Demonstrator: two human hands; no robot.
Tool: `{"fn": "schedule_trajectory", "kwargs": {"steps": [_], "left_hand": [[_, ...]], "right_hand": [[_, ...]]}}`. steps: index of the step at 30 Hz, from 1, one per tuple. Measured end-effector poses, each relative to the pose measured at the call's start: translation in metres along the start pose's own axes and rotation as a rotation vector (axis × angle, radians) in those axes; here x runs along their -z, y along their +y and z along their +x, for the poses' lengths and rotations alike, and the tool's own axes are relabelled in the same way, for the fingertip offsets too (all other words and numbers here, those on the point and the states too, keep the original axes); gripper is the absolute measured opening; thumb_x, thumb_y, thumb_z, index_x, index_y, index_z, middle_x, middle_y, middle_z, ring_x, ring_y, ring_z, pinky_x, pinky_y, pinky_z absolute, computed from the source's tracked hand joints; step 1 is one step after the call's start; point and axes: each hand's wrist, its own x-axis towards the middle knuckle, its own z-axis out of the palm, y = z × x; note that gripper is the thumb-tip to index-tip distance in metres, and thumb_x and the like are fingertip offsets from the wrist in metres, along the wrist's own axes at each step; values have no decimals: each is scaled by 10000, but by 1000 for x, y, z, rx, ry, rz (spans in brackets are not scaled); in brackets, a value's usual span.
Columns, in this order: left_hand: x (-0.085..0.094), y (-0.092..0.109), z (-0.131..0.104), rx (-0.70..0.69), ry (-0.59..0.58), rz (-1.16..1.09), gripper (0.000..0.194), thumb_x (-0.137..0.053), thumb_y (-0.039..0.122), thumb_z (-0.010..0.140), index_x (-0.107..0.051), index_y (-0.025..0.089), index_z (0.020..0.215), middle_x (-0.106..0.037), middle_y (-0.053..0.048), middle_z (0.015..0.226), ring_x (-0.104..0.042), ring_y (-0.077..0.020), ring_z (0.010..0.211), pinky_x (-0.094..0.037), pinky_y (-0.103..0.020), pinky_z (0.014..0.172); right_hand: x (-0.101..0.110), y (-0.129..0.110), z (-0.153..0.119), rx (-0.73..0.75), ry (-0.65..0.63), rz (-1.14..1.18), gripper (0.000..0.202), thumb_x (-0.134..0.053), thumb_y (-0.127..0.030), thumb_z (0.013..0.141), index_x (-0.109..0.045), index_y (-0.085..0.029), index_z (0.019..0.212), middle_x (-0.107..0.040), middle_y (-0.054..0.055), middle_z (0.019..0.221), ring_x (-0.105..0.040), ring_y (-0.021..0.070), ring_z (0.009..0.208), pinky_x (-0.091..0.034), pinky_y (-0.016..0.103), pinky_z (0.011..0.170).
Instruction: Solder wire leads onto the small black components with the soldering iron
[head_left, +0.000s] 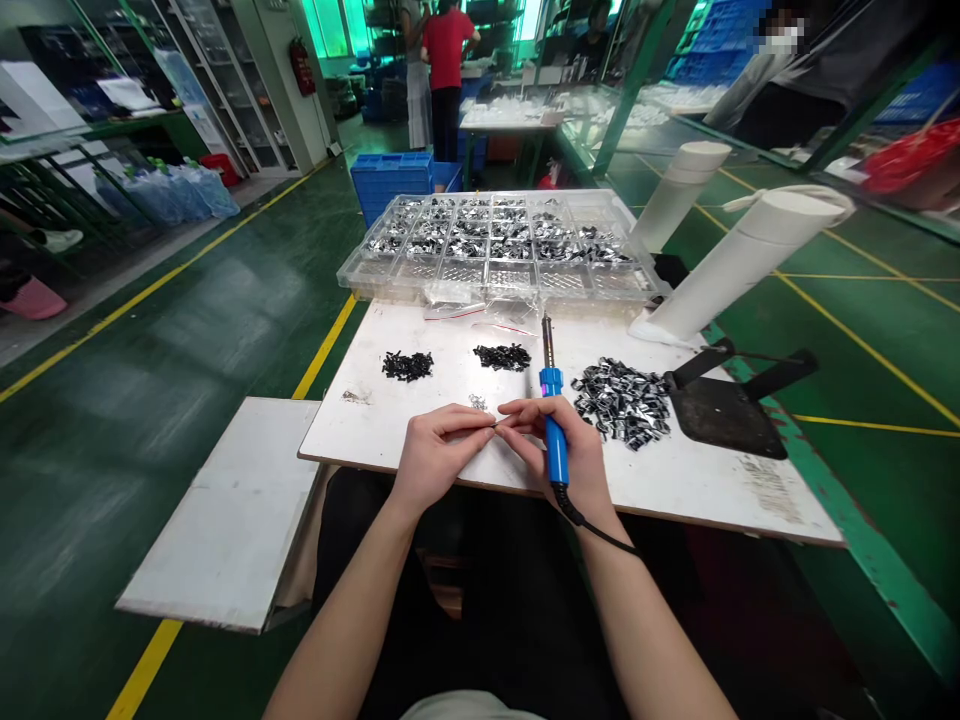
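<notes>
My right hand (566, 440) is closed around a blue-handled soldering iron (553, 420), its metal tip pointing up and away from me and its black cord trailing over my wrist. The fingertips of my left hand (442, 450) are pinched together, meeting those of my right hand at some tiny dark piece too small to name. Just beyond the fingers lies a little heap of small shiny metal bits (478, 402). Two piles of small black parts, a left one (407, 366) and a middle one (502, 357), sit farther back. Right of the iron spreads a bigger pile of black-and-silver pieces (624, 402).
A clear compartment tray (487, 280) full of small parts stands across the table's back, with plastic bags (480, 312) before it. A black stand (727, 415) and white tubes (750, 255) occupy the right. A lower white board (225, 510) is at left. People stand farther off.
</notes>
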Motion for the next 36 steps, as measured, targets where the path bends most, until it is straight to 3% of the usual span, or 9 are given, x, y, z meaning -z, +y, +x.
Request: {"fn": "schedule_trajectory", "kwargs": {"steps": [12,21,31,36], "left_hand": [[-1,3,1,78,12,-93,102,-794,184,766,-832,170,860,-794,-89,929,-741,-217,897,-603,-308,841],[0,2,0,5,-7,-48,102,-777,176,789,-835,187,871,-795,-83,940,-735,-216,916,-597,-313,851],[-1,1,0,29,37,-122,61,-776,157,754,-804,164,807,-734,-83,955,-726,-210,927,-612,-307,842],[0,2,0,61,3,-129,75,-770,187,782,-789,158,848,-734,-65,879,-723,-192,863,-600,-299,827]], "right_hand": [[0,-1,0,-14,-16,36,224,-784,-305,856,-575,-236,899,-732,45,1004,-743,178,845,-638,317,792],[-1,-1,0,-19,-16,40,225,-791,-289,849,-581,-238,911,-725,44,1005,-729,170,844,-623,305,789],[-1,-1,-2,15,-50,-4,178,-759,-256,876,-584,-249,910,-743,24,957,-734,179,863,-607,310,780],[-1,-2,-2,-8,-22,-16,195,-788,-274,850,-604,-248,911,-720,11,890,-721,179,825,-598,304,752]]}}
